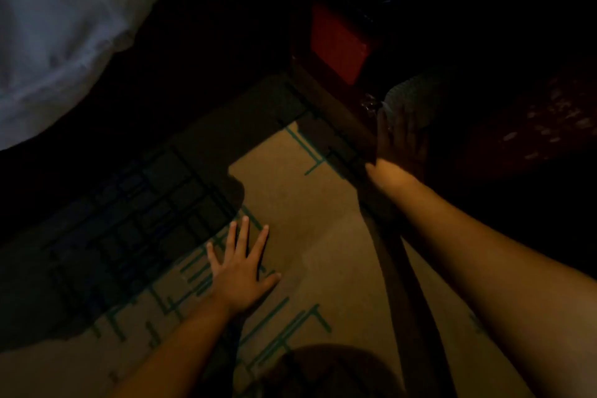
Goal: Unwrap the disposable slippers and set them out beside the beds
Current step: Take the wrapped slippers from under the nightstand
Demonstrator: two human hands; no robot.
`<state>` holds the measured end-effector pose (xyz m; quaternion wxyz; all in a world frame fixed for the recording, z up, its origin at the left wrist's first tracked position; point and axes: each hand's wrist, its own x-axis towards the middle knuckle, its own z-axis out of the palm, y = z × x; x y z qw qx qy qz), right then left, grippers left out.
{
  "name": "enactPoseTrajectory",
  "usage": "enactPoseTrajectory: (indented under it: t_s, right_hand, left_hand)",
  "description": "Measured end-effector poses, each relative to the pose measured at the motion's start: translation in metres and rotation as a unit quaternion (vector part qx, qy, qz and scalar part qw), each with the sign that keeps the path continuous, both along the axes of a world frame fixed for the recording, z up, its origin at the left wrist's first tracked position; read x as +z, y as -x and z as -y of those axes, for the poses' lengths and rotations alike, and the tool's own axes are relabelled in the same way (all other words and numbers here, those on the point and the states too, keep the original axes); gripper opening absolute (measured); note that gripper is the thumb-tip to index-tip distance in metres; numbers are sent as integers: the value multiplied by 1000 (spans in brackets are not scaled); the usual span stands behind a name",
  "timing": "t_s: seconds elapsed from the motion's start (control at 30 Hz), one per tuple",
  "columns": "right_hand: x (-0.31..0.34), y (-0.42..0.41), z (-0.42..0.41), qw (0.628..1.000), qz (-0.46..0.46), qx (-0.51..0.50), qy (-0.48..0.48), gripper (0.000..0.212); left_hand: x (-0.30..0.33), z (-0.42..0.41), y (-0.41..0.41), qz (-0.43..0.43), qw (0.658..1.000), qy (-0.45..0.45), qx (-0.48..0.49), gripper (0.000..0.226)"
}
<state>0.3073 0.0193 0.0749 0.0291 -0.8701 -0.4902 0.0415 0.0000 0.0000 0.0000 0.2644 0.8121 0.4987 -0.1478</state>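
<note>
The room is very dark. A pale grey, waffle-textured thing (412,97), perhaps a slipper, lies in the shadowed space at the right. My right hand (400,142) reaches into that space with its fingers stretched against the pale thing's lower edge. The darkness hides whether the fingers grip it. Beside it something small glints like clear wrapping (368,103). My left hand (242,265) rests flat on the carpet (290,191), fingers spread, holding nothing.
White bed linen (58,35) hangs over the upper left. A red block (337,42) sits in the dark furniture at upper middle. A dark wooden edge (391,255) runs diagonally under my right forearm. The beige carpet has green line patterns.
</note>
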Motion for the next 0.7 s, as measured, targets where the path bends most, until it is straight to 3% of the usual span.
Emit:
enactPoseTrajectory:
  t_s: [0.13, 0.37, 0.5, 0.7]
  right_hand:
    - [-6, -3, -1, 990, -73, -50, 113, 91]
    - [-1, 10, 21, 997, 52, 54, -13, 84]
    - [-3, -3, 17, 996, -18, 76, 37, 70]
    - [4, -3, 36, 988, 19, 131, 82, 65]
  left_hand:
    - [1, -1, -1, -28, 999, -1, -22, 93]
    - [0, -2, -2, -36, 999, 9, -30, 96]
    - [5, 0, -4, -47, 998, -5, -39, 96]
    - [23, -18, -1, -82, 992, 58, -72, 100]
